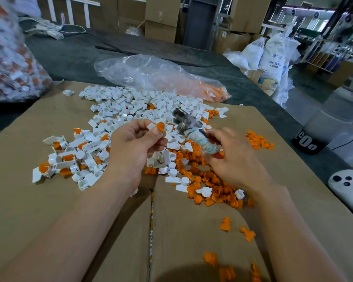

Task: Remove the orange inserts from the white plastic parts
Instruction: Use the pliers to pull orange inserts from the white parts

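L hand (135, 139): is pinching white part (151, 126), orange insert (160, 126) facing rt.
R hand (228, 151): is gripping wrapped tool (189, 125); head sitting just rt of insert.

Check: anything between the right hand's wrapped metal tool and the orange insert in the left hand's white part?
Nothing visible. The left hand pinches the white plastic part, its round orange insert exposed beside the thumb; the right hand grips the wrapped metal tool just right of it, only air between. Tool is blurred.
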